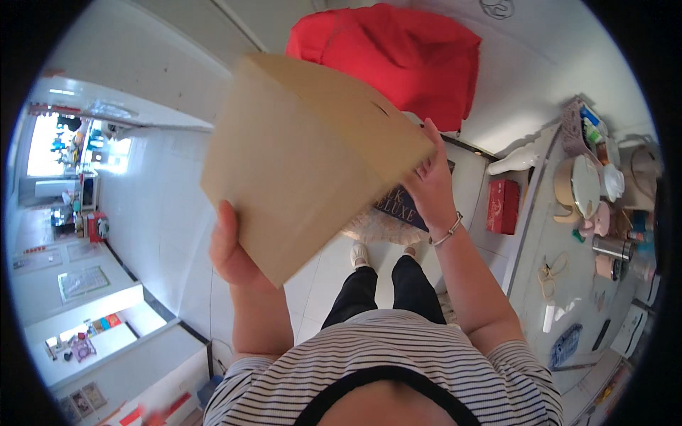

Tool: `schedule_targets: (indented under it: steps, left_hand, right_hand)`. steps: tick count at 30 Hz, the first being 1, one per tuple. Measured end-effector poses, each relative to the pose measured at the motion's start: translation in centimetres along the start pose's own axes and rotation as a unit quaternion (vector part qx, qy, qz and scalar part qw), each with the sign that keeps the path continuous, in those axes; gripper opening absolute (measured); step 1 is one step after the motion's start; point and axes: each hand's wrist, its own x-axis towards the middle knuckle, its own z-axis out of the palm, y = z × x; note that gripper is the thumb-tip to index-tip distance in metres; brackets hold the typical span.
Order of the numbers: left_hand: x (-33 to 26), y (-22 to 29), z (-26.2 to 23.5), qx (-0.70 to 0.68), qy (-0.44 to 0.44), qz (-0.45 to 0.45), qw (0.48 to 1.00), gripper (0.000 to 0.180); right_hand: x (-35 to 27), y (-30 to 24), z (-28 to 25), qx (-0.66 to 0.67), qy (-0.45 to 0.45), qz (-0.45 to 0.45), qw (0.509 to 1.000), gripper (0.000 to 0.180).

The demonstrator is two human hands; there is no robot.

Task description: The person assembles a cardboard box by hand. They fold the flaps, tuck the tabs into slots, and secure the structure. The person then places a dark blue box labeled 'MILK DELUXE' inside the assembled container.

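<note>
A large, plain tan cardboard piece [298, 163] is held up in front of me between both hands, tilted. A fold or edge runs across it, and a small dark slit shows near its far right side; whether it is a box or a folded sheet I cannot tell. My left hand [233, 248] grips its near left edge, thumb on the face towards me. My right hand [431, 181] closes on the right corner, fingers partly hidden behind it. Below it, a dark blue flat item [401, 207] with gold lettering lies on a lace-trimmed cloth [380, 228], partly covered from sight.
A red cloth [398, 60] covers something bulky beyond the cardboard. At right, a cluttered counter [529, 263] carries glasses [550, 273], a beige lidded pot [577, 186] and jars. A red box [503, 206] and a white vase [515, 159] stand beside it. Pale tiled floor lies under my feet.
</note>
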Motion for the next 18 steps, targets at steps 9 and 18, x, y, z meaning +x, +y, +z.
schedule_targets:
  steps: [9,18]
  left_hand:
    - [-1.0,-1.2,-1.5,0.197,0.076,-0.182,0.96,0.045]
    - [-8.3,-6.9,-7.9,0.258,0.219,-0.315,0.887,0.034]
  right_hand:
    - [0.8,-0.7,-11.5,-0.068,0.122,-0.041,0.989,0.032]
    - [-4.2,3.7,-18.8,-0.543,-0.081,-0.111,0.828,0.065]
